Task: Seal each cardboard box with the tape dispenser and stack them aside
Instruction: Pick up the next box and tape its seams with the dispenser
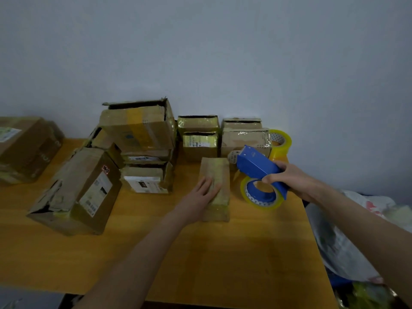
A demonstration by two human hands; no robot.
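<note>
A small flat cardboard box [217, 172] lies on the yellow wooden table [200, 253], right of centre. My left hand [201, 192] rests flat on its near half with straight fingers. My right hand [287, 177] grips the handle of a blue tape dispenser [256, 166] carrying a yellowish tape roll [260, 197]. The dispenser hangs just right of the box, above the table, apart from it. Several other worn cardboard boxes [138, 128] are piled along the wall behind.
A spare yellow tape roll [281, 141] stands by the wall at back right. A large box [75, 190] lies tilted at the left, another [24, 146] at the far left edge. Plastic bags [347, 241] sit past the table's right edge.
</note>
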